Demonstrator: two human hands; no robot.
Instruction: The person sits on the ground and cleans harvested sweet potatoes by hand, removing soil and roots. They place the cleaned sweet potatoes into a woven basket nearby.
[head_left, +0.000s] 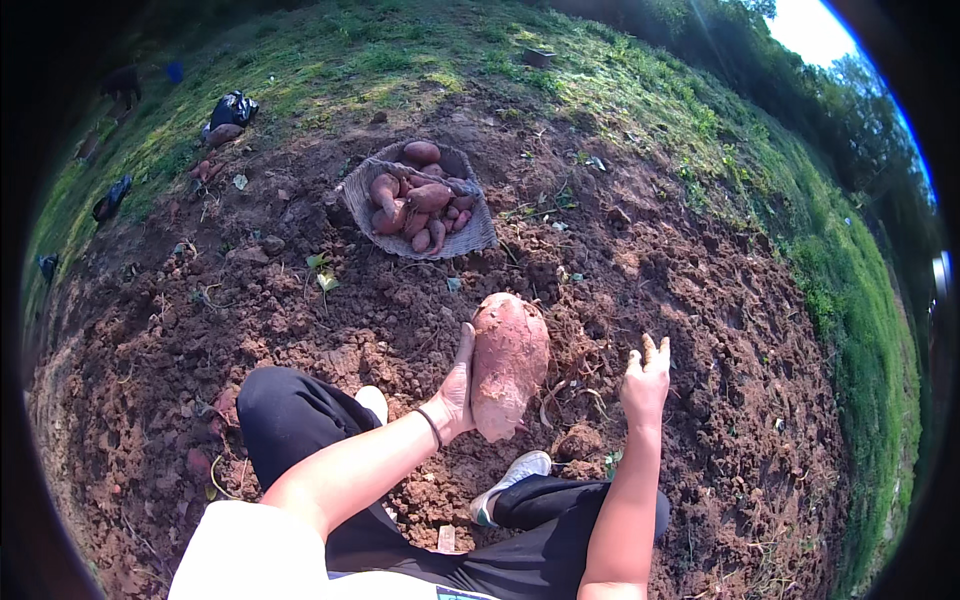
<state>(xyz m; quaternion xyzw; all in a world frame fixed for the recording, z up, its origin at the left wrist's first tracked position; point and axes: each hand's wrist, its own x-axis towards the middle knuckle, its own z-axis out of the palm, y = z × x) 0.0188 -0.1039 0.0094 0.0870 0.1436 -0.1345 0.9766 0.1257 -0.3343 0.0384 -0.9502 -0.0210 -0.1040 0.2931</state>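
Note:
My left hand (457, 386) holds a large reddish sweet potato (510, 360) upright from its left side, with the thumb along its edge. Bits of soil cling to its skin. To the right of it, my right hand (647, 382) is raised over the dug soil with nothing in it; its soiled fingers are partly spread. Beyond the big root stands a woven basket (472, 236) with a handle across its top. Several sweet potatoes (430, 198) of differing sizes lie inside it.
Loose brown clods (720, 360) surround my white shoes (517, 480). Some sweet potatoes (225, 405) lie in the soil at the left. Black plastic bags (234, 110) rest near the grass at the upper left, where a person (122, 82) bends beside a blue container (175, 72).

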